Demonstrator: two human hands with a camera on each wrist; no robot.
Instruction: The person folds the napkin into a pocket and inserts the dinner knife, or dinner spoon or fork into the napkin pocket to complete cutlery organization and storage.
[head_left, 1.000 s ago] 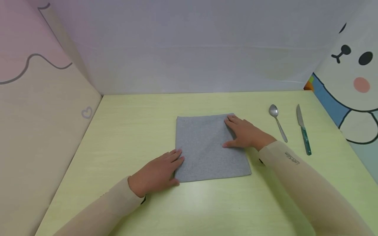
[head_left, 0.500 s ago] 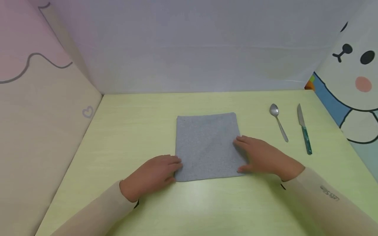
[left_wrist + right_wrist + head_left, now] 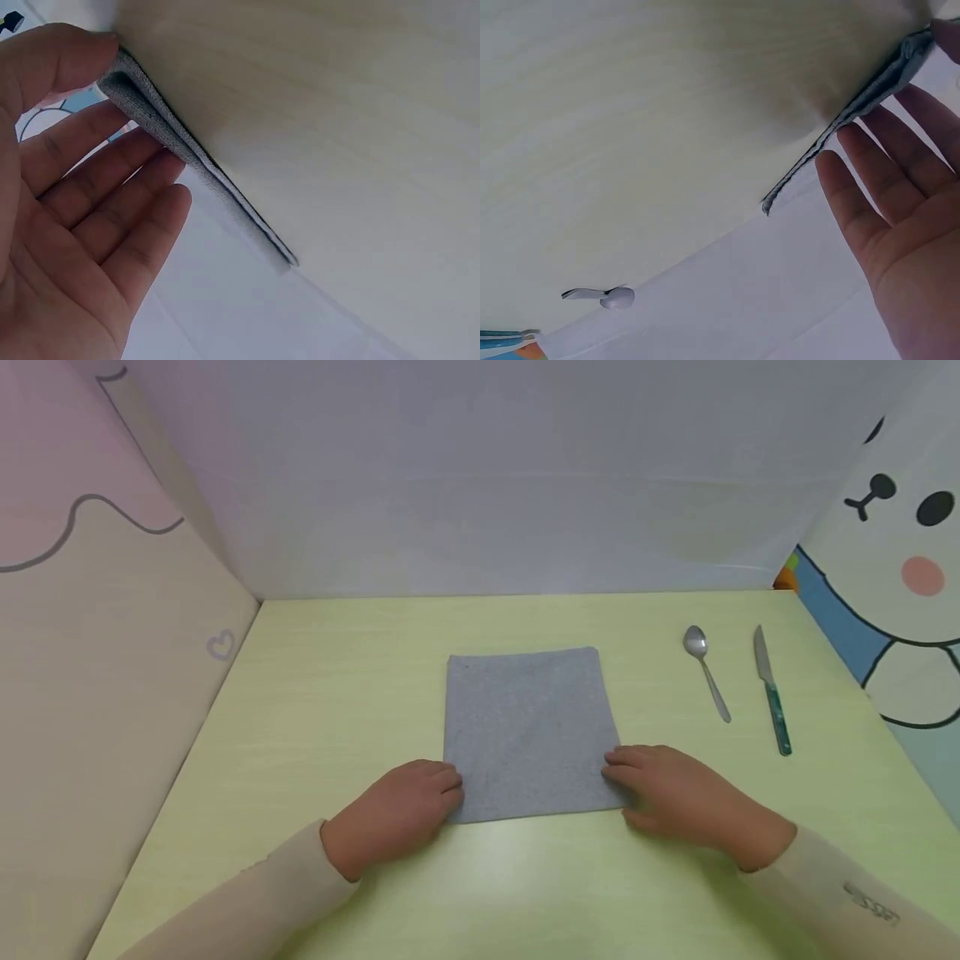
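Note:
A grey cloth (image 3: 528, 727), folded into a flat square, lies on the pale table. My left hand (image 3: 397, 814) is at its near left corner, fingertips over the top. In the left wrist view, the thumb (image 3: 71, 60) meets the corner and the folded layers (image 3: 187, 142) show edge-on. At the near right corner my right hand (image 3: 690, 797) pinches the cloth, fingers on top and thumb low at the edge. The right wrist view has the cloth's layered side (image 3: 855, 105) beside the fingers (image 3: 870, 172).
To the right of the cloth lie a metal spoon (image 3: 696, 643) and a knife (image 3: 777, 718) with a green handle. A pale wall (image 3: 480, 535) closes off the back. Printed panels stand at the left (image 3: 112, 693) and right (image 3: 907, 602).
My right hand has slid from the cloth's far right corner down to its near right corner. The left hand has shifted slightly toward the near left corner, its fingers more bent.

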